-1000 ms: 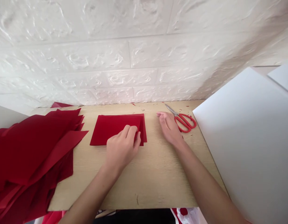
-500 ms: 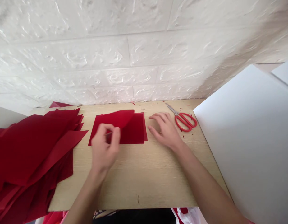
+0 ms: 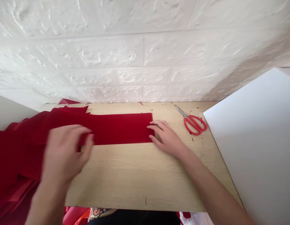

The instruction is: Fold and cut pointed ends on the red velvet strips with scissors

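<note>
You work with one view, from the camera worn on your head. It sits above the near part of the wooden tabletop point(image 3: 126, 178), looking forward and down, so the far side ends on the white brick-patterned wall point(image 3: 145, 53). It is close: your left hand point(image 3: 65, 153) and right hand point(image 3: 165, 137) both fit, the left looming larger. A white panel point(image 3: 255, 140) bounds the right side, and dark fabric point(image 3: 135, 217) shows below the near edge.

Red sheet point(image 3: 122, 128) on a wooden worktop point(image 3: 126, 175)
Right hand point(image 3: 167, 137) at the sheet's right edge, red-handled scissors point(image 3: 194, 123) farther right; blurred left hand point(image 3: 65, 151) before a red heap point(image 3: 15, 150).
</note>
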Demonstrator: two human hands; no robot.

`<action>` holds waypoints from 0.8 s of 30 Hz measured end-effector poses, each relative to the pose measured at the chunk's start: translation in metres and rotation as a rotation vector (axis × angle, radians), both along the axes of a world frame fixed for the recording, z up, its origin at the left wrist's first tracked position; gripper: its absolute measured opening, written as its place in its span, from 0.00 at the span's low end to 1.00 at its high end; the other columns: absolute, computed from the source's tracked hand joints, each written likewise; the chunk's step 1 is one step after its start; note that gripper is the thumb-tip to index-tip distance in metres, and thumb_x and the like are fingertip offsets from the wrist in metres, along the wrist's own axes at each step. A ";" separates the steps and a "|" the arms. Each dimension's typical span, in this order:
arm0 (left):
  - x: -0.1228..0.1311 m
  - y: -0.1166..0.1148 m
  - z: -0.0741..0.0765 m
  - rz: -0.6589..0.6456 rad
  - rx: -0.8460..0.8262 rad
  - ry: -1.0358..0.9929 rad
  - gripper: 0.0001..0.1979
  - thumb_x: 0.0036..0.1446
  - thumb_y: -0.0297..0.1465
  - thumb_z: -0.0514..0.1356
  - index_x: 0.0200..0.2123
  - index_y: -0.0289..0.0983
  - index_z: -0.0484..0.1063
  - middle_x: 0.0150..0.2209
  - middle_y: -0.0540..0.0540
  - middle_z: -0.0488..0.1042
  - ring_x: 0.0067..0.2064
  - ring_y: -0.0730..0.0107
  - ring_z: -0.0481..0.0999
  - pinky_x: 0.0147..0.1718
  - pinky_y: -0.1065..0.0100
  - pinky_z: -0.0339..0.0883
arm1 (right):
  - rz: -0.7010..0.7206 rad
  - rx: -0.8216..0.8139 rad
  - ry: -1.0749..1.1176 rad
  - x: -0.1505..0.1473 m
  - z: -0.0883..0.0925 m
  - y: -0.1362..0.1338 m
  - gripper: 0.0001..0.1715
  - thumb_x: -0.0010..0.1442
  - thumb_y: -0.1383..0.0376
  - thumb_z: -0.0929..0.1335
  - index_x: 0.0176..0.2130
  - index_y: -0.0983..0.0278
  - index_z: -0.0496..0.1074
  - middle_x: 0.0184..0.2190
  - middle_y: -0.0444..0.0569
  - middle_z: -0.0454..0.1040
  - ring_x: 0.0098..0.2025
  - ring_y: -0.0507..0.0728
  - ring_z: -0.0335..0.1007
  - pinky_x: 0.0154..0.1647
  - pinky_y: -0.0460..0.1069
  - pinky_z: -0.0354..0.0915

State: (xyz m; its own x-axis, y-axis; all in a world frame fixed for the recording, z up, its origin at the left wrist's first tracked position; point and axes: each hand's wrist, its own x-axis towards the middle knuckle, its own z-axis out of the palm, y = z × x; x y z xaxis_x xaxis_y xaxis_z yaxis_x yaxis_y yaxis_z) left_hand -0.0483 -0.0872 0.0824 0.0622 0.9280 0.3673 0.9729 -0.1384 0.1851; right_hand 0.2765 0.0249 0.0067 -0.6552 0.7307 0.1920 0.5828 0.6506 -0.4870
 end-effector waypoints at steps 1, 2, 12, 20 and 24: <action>0.011 0.004 -0.009 -0.058 0.024 0.082 0.09 0.67 0.35 0.56 0.48 0.41 0.72 0.49 0.40 0.77 0.54 0.45 0.75 0.53 0.42 0.71 | -0.003 -0.004 -0.002 0.000 0.000 0.000 0.20 0.70 0.63 0.65 0.58 0.64 0.73 0.60 0.59 0.72 0.63 0.67 0.66 0.64 0.65 0.68; 0.021 0.009 -0.017 -0.144 0.003 0.149 0.10 0.67 0.34 0.56 0.49 0.39 0.73 0.52 0.38 0.76 0.56 0.45 0.74 0.54 0.43 0.71 | -0.006 -0.008 -0.002 -0.001 -0.001 0.000 0.20 0.70 0.63 0.64 0.58 0.64 0.72 0.60 0.59 0.72 0.63 0.67 0.66 0.64 0.66 0.68; 0.046 0.061 -0.043 -0.313 -0.201 0.175 0.21 0.71 0.38 0.52 0.59 0.32 0.71 0.62 0.33 0.71 0.67 0.43 0.65 0.63 0.43 0.64 | -0.019 -0.025 0.024 0.000 -0.001 0.000 0.19 0.70 0.64 0.64 0.58 0.63 0.71 0.60 0.60 0.72 0.63 0.66 0.66 0.64 0.66 0.69; 0.039 0.135 -0.037 -0.116 -0.509 -0.031 0.19 0.67 0.32 0.50 0.56 0.33 0.72 0.58 0.34 0.71 0.62 0.46 0.68 0.64 0.46 0.61 | -0.018 -0.033 0.061 0.001 -0.002 0.002 0.18 0.69 0.65 0.65 0.57 0.62 0.72 0.59 0.59 0.72 0.64 0.66 0.66 0.64 0.66 0.69; 0.024 0.159 -0.042 -0.108 -0.637 -0.101 0.15 0.61 0.35 0.56 0.48 0.37 0.74 0.48 0.38 0.77 0.50 0.53 0.77 0.51 0.53 0.72 | -0.014 -0.050 0.060 0.002 -0.001 0.001 0.18 0.69 0.65 0.65 0.57 0.62 0.72 0.59 0.59 0.72 0.64 0.66 0.66 0.64 0.66 0.69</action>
State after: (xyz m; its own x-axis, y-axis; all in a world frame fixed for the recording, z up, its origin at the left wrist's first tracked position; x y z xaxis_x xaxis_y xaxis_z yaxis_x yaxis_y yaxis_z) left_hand -0.0240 0.0719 0.0401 0.1613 0.9563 -0.2440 0.9332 -0.0673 0.3531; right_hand 0.2782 0.0262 0.0053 -0.6336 0.7491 0.1936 0.5600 0.6166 -0.5533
